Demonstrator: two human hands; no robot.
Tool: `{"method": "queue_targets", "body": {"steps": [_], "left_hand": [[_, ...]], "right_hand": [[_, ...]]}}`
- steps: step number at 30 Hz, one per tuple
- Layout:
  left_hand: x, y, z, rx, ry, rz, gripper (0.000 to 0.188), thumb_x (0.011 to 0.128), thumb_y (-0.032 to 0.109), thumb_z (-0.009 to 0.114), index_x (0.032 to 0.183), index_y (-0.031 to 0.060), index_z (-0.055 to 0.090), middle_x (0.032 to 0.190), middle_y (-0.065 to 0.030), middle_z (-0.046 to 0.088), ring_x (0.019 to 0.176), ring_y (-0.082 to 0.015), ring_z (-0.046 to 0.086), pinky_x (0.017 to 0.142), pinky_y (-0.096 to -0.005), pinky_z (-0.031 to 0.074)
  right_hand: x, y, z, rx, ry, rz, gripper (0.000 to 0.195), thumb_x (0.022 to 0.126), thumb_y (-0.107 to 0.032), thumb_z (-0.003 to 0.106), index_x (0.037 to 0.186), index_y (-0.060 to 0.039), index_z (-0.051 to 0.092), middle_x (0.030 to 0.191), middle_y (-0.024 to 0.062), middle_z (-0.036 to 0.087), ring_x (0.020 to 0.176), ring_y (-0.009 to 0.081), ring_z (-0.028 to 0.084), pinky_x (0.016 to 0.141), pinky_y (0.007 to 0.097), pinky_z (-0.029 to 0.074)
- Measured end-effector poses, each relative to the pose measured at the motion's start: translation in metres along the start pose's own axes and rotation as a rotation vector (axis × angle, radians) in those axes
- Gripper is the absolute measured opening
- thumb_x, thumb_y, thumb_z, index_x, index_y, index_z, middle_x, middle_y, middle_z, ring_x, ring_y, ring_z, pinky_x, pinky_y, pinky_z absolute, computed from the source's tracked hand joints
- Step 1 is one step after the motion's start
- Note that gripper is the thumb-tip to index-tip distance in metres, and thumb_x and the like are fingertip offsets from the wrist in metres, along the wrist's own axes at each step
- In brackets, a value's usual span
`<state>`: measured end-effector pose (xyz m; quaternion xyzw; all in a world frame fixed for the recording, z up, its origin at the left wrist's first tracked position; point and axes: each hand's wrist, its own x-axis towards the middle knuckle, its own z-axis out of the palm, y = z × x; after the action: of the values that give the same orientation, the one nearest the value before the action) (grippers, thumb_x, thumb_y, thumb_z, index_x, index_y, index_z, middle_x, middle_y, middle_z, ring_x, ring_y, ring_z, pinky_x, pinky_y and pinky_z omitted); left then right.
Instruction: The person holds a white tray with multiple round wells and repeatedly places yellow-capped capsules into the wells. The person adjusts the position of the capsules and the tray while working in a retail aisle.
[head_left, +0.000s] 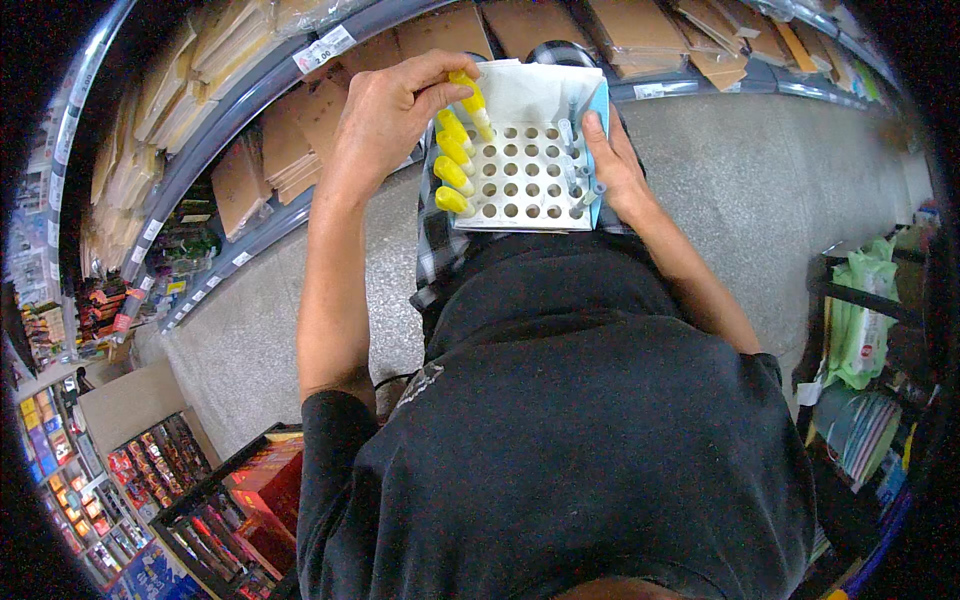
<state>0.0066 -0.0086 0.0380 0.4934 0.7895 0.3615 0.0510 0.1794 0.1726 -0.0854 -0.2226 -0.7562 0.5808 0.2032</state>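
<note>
A white cardboard box (521, 180) with rows of round holes rests on my lap, its lid raised at the far side and light blue on its right side. My left hand (409, 112) pinches the yellow cap of a pen-like stick (477, 106), whose lower end is at a hole near the upper left. Several more yellow-capped sticks (453, 174) stand slanted down the left column. On the right side are several grey-blue, clear-capped sticks (589, 196). My right hand (619, 161) holds the box by its right side, the thumb on the edge. Many middle holes show dark.
Curved shelves with packs of brown cardboard or wooden sheets (300, 139) run ahead and to the left. A product rack (225, 517) stands at the lower left. On the right is a dark rack (862, 292) with green packs. Grey speckled floor (720, 172) lies between.
</note>
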Motion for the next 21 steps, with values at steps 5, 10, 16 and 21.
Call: {"method": "queue_targets", "body": {"steps": [5, 10, 16, 21], "left_hand": [[0.002, 0.001, 0.0, 0.002, -0.009, -0.002, 0.019, 0.087, 0.013, 0.066, 0.105, 0.0081, 0.069, 0.089, -0.0035, 0.071, 0.079, -0.0058, 0.062, 0.071, -0.0228, 0.051], [0.001, -0.005, 0.011, 0.015, -0.071, -0.027, 0.019, 0.086, 0.017, 0.067, 0.103, 0.0094, 0.069, 0.092, -0.0055, 0.072, 0.076, -0.0091, 0.064, 0.07, -0.0253, 0.051], [0.012, -0.003, 0.013, 0.107, -0.144, -0.002, 0.019, 0.084, 0.02, 0.066, 0.101, 0.0105, 0.07, 0.084, -0.0095, 0.069, 0.067, -0.0159, 0.062, 0.066, -0.0298, 0.05], [0.013, 0.0, 0.013, 0.105, -0.162, -0.031, 0.019, 0.084, 0.02, 0.066, 0.099, 0.0096, 0.069, 0.077, -0.0103, 0.067, 0.063, -0.0166, 0.06, 0.062, -0.0314, 0.049]], "right_hand": [[0.001, 0.003, 0.0, 0.044, -0.015, -0.002, 0.067, 0.098, -0.053, 0.037, 0.139, -0.001, 0.037, 0.134, 0.0245, 0.047, 0.125, 0.0355, 0.045, 0.106, 0.0399, 0.032], [0.002, 0.005, 0.003, 0.043, 0.007, -0.01, 0.065, 0.098, -0.053, 0.037, 0.136, -0.0009, 0.041, 0.131, 0.0242, 0.05, 0.122, 0.0347, 0.048, 0.105, 0.0403, 0.034], [0.002, 0.004, 0.002, -0.003, 0.015, 0.011, 0.063, 0.098, -0.051, 0.038, 0.136, -0.001, 0.041, 0.129, 0.0242, 0.052, 0.121, 0.0344, 0.049, 0.104, 0.0402, 0.035], [-0.001, -0.002, 0.002, 0.001, 0.023, 0.048, 0.063, 0.098, -0.051, 0.038, 0.137, -0.0012, 0.04, 0.127, 0.0242, 0.053, 0.12, 0.035, 0.05, 0.103, 0.0403, 0.036]]}}
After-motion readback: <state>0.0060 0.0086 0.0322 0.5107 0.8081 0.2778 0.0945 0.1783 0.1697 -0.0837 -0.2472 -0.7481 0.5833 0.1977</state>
